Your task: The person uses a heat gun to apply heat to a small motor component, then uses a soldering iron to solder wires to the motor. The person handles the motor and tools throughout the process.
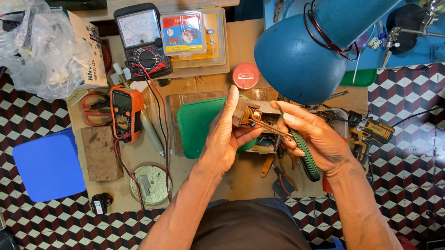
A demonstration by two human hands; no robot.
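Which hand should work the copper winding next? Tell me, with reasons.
Right, probably. The right hand holds the green-handled pliers with tips at the small coil part, while the left hand is occupied gripping that part steady.

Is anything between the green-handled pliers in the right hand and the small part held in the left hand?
Nothing visible. The pliers in the right hand already reach the small brown and copper part held by the left hand. The blue lamp sits beyond them, not between.
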